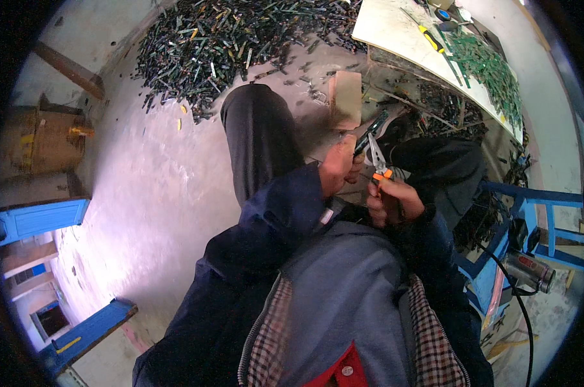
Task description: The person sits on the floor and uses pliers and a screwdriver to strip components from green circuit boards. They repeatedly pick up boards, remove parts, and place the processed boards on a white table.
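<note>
My left hand (339,166) is closed around a dark, narrow strip-like piece (373,129), which sticks up past my fingers. What kind of part it is I cannot make out. My right hand (395,203) grips a pair of pliers (378,158) by its orange handles. The metal jaws point up and lie right beside the strip; whether they touch it is hard to tell. Just beyond my left hand stands a tan block (345,100), between my two bent knees.
A large heap of dark strips (208,55) covers the far floor, with more pieces at the right. On a white tabletop (395,26) lie green circuit boards (482,64) and a yellow-black screwdriver (430,39). A blue chair (550,226) and a silver cylindrical tool (527,271) with a black cable are at right.
</note>
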